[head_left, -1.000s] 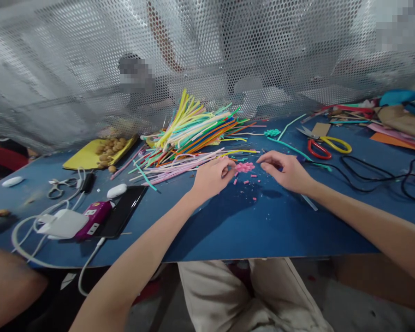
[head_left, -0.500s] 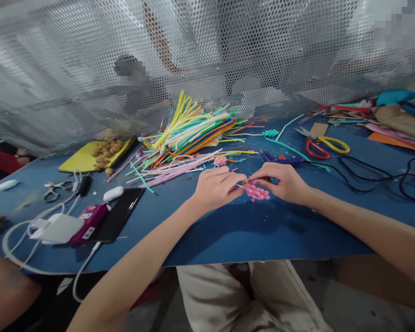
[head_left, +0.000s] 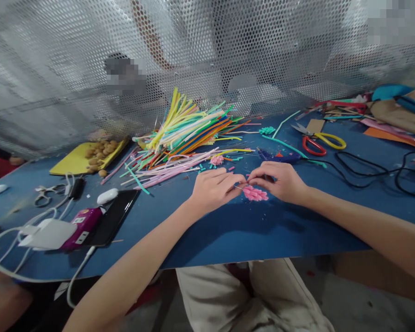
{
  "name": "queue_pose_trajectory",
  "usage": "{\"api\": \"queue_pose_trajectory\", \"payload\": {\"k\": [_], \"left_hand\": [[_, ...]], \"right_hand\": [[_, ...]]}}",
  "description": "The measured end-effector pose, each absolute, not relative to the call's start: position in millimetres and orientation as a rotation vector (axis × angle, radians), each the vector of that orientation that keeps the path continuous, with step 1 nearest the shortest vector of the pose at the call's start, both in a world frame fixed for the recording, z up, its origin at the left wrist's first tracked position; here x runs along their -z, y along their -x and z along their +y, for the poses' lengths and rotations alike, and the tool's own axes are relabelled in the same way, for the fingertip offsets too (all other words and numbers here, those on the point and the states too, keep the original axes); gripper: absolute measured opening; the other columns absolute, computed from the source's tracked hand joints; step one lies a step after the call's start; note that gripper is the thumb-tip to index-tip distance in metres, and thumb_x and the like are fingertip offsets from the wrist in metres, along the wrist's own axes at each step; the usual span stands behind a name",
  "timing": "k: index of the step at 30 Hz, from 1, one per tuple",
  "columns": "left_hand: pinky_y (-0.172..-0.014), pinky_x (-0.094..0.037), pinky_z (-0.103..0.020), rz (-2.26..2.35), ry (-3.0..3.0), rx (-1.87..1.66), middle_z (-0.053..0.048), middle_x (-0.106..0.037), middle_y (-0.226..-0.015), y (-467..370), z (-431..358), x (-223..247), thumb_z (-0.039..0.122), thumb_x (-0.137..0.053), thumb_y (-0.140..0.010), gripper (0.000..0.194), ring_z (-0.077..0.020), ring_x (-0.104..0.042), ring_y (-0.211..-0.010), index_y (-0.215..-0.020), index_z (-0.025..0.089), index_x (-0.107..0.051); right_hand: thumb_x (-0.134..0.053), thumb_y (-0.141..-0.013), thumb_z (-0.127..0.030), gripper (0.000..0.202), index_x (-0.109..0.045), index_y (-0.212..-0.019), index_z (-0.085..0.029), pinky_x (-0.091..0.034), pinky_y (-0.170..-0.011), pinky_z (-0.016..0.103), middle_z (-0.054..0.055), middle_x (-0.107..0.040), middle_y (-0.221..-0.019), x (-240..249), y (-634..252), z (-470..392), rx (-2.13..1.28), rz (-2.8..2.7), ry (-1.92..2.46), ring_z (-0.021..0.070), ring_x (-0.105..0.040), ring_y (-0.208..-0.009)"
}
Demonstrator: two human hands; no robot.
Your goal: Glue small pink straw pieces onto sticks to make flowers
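Where the two hands meet, a pink tufted piece (head_left: 255,193) sits just below the fingertips, above the near part of the blue table (head_left: 221,235), its tufts pointing toward the right hand's side. A thin wire (head_left: 238,186) shows at its left end, and the piece is probably held by that end so that the soft tufts are left uncrushed.

The left hand (head_left: 214,186) is palm down, fingers bent and tips drawn together, seemingly pinching the wire. The right hand (head_left: 280,182) comes in from the other side, fingers curled and thumb and fingertips close together at the same end; what exactly they grip is hidden. Both forearms slant inward over the table edge, bringing the fingertips together in front of the body, perhaps for fine two-handed control.

Just beyond lie a pale pink cluster (head_left: 216,160) and a blue glue gun (head_left: 278,157), near enough to reach easily. Farther out are a heap of coloured fuzzy stems (head_left: 190,131), a green tufted piece (head_left: 267,130) and red-and-yellow scissors (head_left: 318,139).
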State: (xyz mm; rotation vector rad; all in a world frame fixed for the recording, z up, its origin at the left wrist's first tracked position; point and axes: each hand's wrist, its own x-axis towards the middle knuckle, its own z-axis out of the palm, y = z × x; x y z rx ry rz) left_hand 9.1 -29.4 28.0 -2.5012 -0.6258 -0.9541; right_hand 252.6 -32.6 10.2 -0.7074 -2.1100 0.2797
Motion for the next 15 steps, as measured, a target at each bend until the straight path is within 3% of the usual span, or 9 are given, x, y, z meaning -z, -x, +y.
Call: {"api": "queue_pose_trajectory", "payload": {"k": [6, 11, 15], "left_hand": [[-0.066, -0.041, -0.023, -0.598, 2.494, 0.962, 0.003, -0.070, -0.072, -7.1, -30.6, -26.1, 0.038, -0.067, -0.098, 0.015, -0.0090, -0.058, -0.063, -0.104, 0.024, -0.072], [-0.067, -0.040, -0.024, -0.590, 2.499, 0.971, 0.004, -0.068, -0.070, -4.8, -29.4, -24.0, 0.036, -0.066, -0.099, 0.013, -0.0082, -0.057, -0.063, -0.102, 0.025, -0.072], [-0.065, -0.038, -0.024, -0.677, 2.531, 0.977, 0.003, -0.072, -0.073, -5.6, -30.7, -24.1, 0.036, -0.065, -0.100, 0.015, -0.0081, -0.057, -0.062, -0.097, 0.024, -0.073]], "right_hand": [[-0.064, -0.099, -0.037, 0.018, -0.072, -0.089, -0.024, -0.048, -0.065, 0.028, 0.001, -0.071, -0.077, -11.5, -252.2, -35.8, -0.341, -2.090, 0.781, 0.0135, -0.057, -0.064], [-0.061, -0.100, -0.033, 0.016, -0.072, -0.092, -0.024, -0.050, -0.067, 0.029, 0.002, -0.073, -0.079, -13.5, -251.2, -39.9, -0.393, -2.112, 0.772, 0.0144, -0.060, -0.066], [-0.060, -0.100, -0.034, 0.016, -0.069, -0.090, -0.023, -0.048, -0.060, 0.027, 0.000, -0.074, -0.080, -13.0, -252.2, -39.1, -0.572, -2.018, 0.826, 0.0127, -0.062, -0.062]]}}
